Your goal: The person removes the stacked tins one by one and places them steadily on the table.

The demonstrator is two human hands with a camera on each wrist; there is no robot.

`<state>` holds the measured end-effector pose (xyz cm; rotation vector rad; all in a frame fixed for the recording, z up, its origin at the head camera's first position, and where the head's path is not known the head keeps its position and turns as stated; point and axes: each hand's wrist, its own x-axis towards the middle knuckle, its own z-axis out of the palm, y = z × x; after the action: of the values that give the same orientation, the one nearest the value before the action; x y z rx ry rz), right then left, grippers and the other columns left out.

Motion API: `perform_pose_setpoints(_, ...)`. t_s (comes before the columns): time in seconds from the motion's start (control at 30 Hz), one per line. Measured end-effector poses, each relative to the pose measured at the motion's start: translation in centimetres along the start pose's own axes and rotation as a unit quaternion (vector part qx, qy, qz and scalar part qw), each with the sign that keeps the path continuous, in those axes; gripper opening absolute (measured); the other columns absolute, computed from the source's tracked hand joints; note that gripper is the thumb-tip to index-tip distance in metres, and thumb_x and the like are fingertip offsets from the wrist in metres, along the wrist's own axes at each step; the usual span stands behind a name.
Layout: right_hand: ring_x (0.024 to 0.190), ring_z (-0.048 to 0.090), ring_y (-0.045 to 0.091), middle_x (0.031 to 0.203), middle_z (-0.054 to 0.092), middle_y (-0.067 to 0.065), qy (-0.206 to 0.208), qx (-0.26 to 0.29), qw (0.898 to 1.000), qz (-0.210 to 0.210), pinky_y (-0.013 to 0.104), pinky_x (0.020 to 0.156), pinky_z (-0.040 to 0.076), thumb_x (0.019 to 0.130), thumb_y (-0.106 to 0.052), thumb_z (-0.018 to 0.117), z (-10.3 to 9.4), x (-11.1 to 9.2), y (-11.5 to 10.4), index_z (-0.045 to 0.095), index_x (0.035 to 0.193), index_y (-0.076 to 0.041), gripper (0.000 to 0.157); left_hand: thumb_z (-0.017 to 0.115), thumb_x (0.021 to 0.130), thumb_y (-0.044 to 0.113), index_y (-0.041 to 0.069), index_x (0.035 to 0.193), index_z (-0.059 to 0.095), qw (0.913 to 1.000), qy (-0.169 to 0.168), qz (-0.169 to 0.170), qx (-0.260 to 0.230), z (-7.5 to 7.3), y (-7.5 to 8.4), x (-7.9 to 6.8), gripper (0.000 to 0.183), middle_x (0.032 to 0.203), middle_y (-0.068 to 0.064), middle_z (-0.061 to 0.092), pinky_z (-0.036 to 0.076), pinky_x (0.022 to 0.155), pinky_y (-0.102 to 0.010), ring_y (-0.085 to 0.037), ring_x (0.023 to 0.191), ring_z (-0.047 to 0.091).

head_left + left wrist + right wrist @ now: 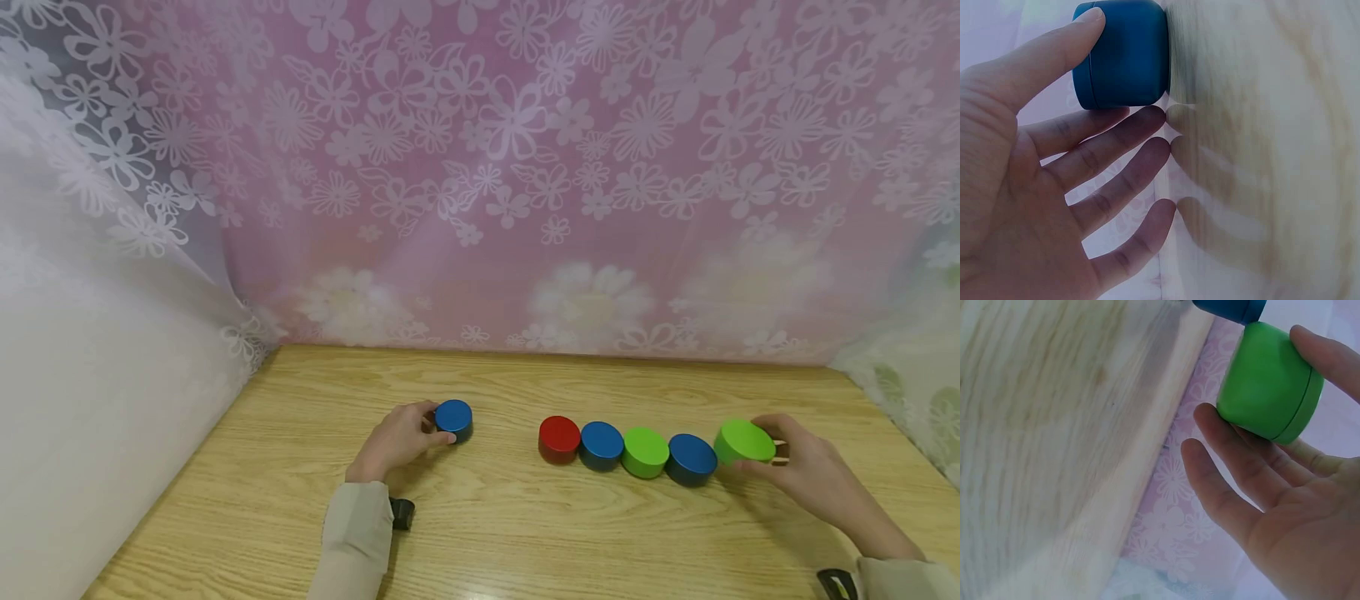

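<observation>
My left hand [397, 439] pinches a blue round lidded container [453, 420] between thumb and fingers, on the left part of the table. In the left wrist view the blue container [1127, 56] stands on the wood, with the other fingers spread below it. At the right, my right hand [813, 475] grips a green round lidded container [744, 442] by its sides. The right wrist view has this green container [1266, 384] tilted and clear of the wood, its edge close to a blue one [1229, 307]. Whether those two touch I cannot tell.
A row runs leftward from the held green container: a dark blue container [692, 459], a green one [645, 452], a blue one [602, 445] and a red one [559, 439]. Pink floral cloth [480, 167] hangs behind the wooden table [495, 533], with pale cloth [97, 350] at the left.
</observation>
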<state>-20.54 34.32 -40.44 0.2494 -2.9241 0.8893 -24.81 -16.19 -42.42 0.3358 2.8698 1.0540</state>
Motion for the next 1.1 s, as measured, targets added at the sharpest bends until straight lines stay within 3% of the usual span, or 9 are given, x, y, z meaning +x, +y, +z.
perform_pose_setpoints(0.17,0.096,0.067,0.047,0.118,0.058,0.036,-0.009,-0.001,1.0,-0.007,0.037,0.066,0.057,0.087,-0.016,0.082,0.3,-0.2,0.3,0.047,0.127,0.017,0.063,0.08,0.091,0.027,-0.001,0.135,0.062,1.0,-0.001,0.002,0.0,0.0,-0.1,0.0,0.055,0.108,-0.008,0.07,0.054,0.086,-0.048,-0.025,0.099,0.068)
perform_pose_setpoints(0.4,0.096,0.065,0.05,0.116,0.058,0.038,-0.018,-0.006,1.0,-0.01,0.054,0.073,0.056,0.085,-0.015,0.084,0.9,-0.1,0.7,0.048,0.124,0.017,0.062,0.08,0.091,0.027,-0.001,0.135,0.062,1.0,-0.001,-0.002,-0.001,0.0,-0.1,0.0,0.056,0.109,-0.009,0.07,0.054,0.087,-0.048,-0.026,0.1,0.068)
perform_pose_setpoints(0.67,0.097,0.062,0.052,0.116,0.057,0.039,-0.024,-0.022,0.999,-0.016,0.055,0.074,0.055,0.08,-0.011,0.087,1.4,0.1,0.9,0.049,0.121,0.017,0.063,0.079,0.091,0.029,-0.001,0.136,0.061,1.0,-0.002,-0.003,-0.001,0.0,-0.2,-0.1,0.057,0.11,-0.009,0.07,0.055,0.086,-0.048,-0.026,0.1,0.067)
perform_pose_setpoints(1.1,0.091,0.065,0.041,0.109,0.061,0.036,-0.039,-0.038,0.998,-0.024,0.044,0.068,0.054,0.079,-0.008,0.086,1.8,0.4,0.3,0.048,0.12,0.017,0.061,0.079,0.091,0.029,-0.001,0.136,0.061,1.0,-0.001,0.002,0.003,0.0,-0.1,0.0,0.057,0.11,-0.01,0.07,0.055,0.086,-0.048,-0.027,0.1,0.067)
